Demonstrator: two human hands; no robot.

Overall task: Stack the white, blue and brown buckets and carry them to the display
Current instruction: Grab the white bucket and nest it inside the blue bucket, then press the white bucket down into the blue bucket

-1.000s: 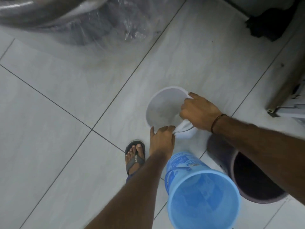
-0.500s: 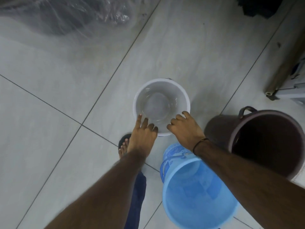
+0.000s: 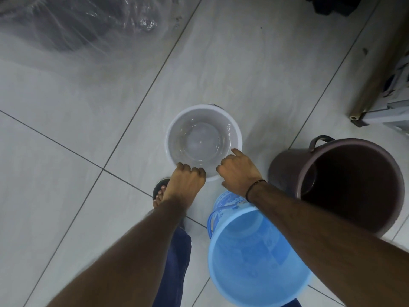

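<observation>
A white bucket (image 3: 202,120) stands upright on the tiled floor in the middle of the head view. My left hand (image 3: 187,182) is curled over its near rim. My right hand (image 3: 238,171) grips the rim's near right side, index finger stretched along the edge. Below them stands a blue bucket (image 3: 254,258) with a blue handle, partly under my right forearm. A larger brown bucket (image 3: 345,187) with a side handle stands to the right. All three are apart from each other, mouths up.
A clear plastic-wrapped bundle (image 3: 84,25) lies on the floor at the upper left. A pole and grey frame (image 3: 376,89) run along the right edge. My sandalled foot (image 3: 160,193) is just under the left hand. A dark object (image 3: 332,4) sits at the top right.
The white bucket went from tilted on its side to upright. My hands shifted from holding it inside and below to gripping its near rim, fingers now curled.
</observation>
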